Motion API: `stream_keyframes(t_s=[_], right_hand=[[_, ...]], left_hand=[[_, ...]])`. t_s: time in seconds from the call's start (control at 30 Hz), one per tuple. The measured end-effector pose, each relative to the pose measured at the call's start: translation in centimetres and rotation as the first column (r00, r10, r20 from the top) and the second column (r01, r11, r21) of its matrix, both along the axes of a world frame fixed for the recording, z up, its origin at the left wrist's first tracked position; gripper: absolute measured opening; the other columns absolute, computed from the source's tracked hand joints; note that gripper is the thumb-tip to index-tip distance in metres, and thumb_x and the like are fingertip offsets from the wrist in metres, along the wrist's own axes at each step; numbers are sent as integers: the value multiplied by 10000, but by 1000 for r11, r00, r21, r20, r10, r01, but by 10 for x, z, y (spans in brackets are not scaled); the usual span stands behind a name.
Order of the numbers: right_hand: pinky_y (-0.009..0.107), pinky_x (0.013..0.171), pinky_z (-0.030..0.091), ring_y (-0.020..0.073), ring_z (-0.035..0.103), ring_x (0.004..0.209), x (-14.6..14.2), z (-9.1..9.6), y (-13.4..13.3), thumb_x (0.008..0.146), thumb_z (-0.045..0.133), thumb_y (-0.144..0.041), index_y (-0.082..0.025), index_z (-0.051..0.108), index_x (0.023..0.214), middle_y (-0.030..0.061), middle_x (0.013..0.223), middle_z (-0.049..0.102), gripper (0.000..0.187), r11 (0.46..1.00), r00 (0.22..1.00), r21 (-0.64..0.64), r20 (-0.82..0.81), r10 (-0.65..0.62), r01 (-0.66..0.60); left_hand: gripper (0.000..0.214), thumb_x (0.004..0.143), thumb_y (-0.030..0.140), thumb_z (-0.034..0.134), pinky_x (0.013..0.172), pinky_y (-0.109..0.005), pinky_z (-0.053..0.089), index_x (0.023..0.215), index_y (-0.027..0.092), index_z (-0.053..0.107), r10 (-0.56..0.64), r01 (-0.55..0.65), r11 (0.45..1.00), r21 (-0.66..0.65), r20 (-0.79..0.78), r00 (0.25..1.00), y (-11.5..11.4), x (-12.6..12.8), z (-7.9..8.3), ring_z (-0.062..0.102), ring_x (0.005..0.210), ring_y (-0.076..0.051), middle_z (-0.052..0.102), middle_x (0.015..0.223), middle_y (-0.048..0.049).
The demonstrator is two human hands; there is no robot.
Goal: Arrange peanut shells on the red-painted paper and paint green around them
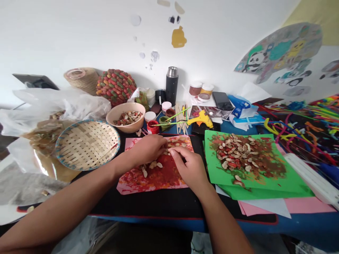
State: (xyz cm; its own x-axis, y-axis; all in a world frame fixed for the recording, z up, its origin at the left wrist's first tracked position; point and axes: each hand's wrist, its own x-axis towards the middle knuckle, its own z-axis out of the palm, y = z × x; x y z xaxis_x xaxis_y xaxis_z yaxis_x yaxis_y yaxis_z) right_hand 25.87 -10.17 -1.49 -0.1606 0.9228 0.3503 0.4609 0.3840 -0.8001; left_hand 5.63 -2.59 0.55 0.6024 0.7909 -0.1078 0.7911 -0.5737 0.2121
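Observation:
My left hand (153,147) is curled over the pink paper (130,186), which is smeared with red and orange paint; its fingertips point down and are partly hidden. Close beside it, my right hand (191,165) has thumb and forefinger pinched near a small pale peanut shell (169,151). Whether the left fingers hold anything cannot be made out. More bare peanut shells (152,165) lie on the paper below the left hand, and a few others sit on its far edge.
Green paper (214,173) at right bears painted shells (235,153). A woven basket (88,141) and a shell-filled bowl (111,124) stand at left. Behind are an open red paint jar (153,129), a yellow glue gun (202,119), wooden sticks (180,118) and a black flask (171,86).

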Motion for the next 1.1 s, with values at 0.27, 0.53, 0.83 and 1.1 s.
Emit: stream_keyframes(t_s=[0.27, 0.53, 0.83, 1.1], right_hand=[[325, 918, 643, 254, 856, 1025, 0, 0, -1, 1100, 593, -293, -267, 839, 1118, 49, 1118, 895, 248, 1000, 1000, -3, 3, 3, -3], [338, 917, 648, 257, 853, 1024, -1, -1, -1, 1100, 599, -294, -280, 842, 1125, 45, 1127, 893, 245, 1000, 1000, -21, -6, 6, -6], [332, 925, 644, 257, 857, 1033, 0, -1, -1, 1099, 605, -294, -275, 842, 1121, 48, 1129, 893, 239, 1000, 999, -30, 31, 8, -7], [342, 938, 638, 254, 853, 1036, -1, -1, -1, 1105, 600, -291, -266, 836, 1127, 47, 1147, 891, 238, 999, 999, -44, 32, 28, -26]], left_hand=[[168, 1025, 203, 611, 880, -331, 542, 1055, 189, 776, -37, 38, 998, -44, 37, 999, 8, 0, -13, 761, 1023, -261, 825, 1111, -100], [207, 1019, 253, 576, 759, -286, 520, 1012, 224, 781, 30, -27, 995, -93, 32, 999, 9, -9, 0, 767, 904, -221, 833, 1036, -58], [222, 987, 266, 599, 777, -319, 533, 1032, 234, 813, 144, -145, 989, -38, -33, 989, 21, -18, -10, 775, 944, -264, 843, 1065, -79], [185, 1015, 349, 662, 876, -359, 525, 1027, 217, 791, 113, -113, 994, 15, -35, 993, 13, -18, -4, 759, 1024, -284, 831, 1092, -87]])
